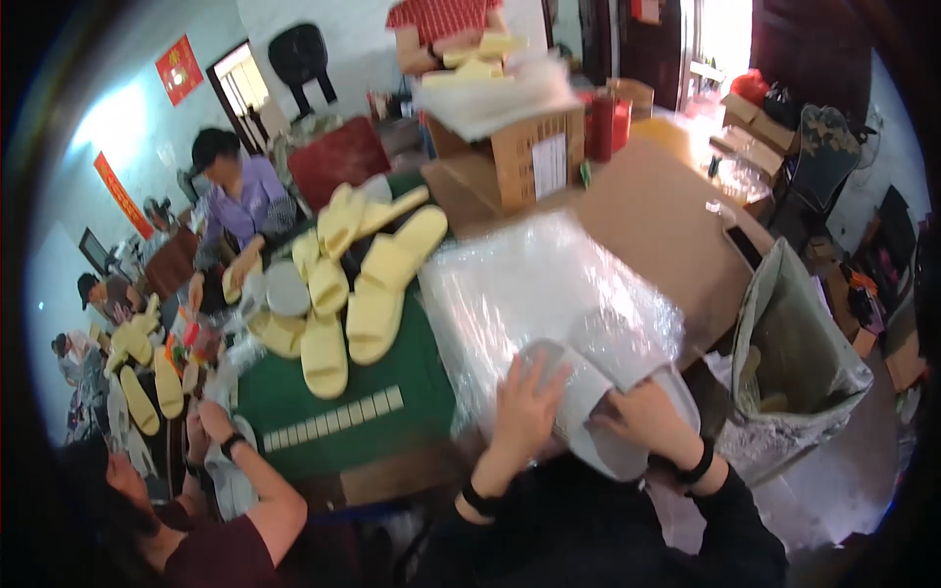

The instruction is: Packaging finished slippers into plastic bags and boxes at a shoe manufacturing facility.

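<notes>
Both hands work at the near edge of the worktop (676, 211): the left hand (526, 400) lies spread flat on a grey slipper (586, 392), while the right hand (642, 416) grips that slipper's near side, fingers curled. Clear bags (529, 284) lie just beyond the slipper, and yellow slippers (363, 284) are piled on a green mat (333, 397) to the left.
</notes>
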`<state>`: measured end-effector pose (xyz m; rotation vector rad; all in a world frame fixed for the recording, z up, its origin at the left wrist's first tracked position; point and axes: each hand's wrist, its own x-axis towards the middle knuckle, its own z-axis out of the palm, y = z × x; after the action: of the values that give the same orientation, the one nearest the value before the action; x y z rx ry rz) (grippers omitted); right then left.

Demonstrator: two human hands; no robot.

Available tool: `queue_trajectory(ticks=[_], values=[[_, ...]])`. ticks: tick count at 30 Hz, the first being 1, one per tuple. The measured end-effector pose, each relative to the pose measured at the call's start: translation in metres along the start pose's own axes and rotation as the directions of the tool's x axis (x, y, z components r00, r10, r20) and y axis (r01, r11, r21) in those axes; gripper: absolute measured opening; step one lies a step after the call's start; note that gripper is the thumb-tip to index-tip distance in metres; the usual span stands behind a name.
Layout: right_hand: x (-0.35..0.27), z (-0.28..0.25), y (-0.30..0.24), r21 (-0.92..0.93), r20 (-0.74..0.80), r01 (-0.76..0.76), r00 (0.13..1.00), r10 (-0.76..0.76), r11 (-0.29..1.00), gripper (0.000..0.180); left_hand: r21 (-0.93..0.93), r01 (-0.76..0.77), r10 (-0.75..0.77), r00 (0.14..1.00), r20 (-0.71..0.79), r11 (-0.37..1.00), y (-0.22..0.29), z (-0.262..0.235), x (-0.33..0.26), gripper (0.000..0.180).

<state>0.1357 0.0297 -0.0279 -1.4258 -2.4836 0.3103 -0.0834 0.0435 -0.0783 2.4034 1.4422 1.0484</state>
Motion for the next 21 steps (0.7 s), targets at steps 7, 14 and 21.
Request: queue_trajectory(ticks=[7,14,21], values=[[0.021,0.018,0.007,0.033,-0.285,-0.02,0.958,0.029,0.999,0.034,0.044,-0.08,0.083,0.993,-0.088,0.996,0.036,-0.015,0.008,0.04],[0.05,0.027,-0.011,0.221,-0.34,-0.07,0.929,0.144,0.973,0.045,-0.689,0.18,-0.416,0.889,-0.191,0.702,0.002,0.023,-0.008,0.078],[0.087,0.066,0.02,0.091,-0.204,-0.048,0.977,0.066,0.995,0.052,-0.854,0.316,-0.59,0.807,0.013,0.414,0.009,0.029,-0.007,0.066]])
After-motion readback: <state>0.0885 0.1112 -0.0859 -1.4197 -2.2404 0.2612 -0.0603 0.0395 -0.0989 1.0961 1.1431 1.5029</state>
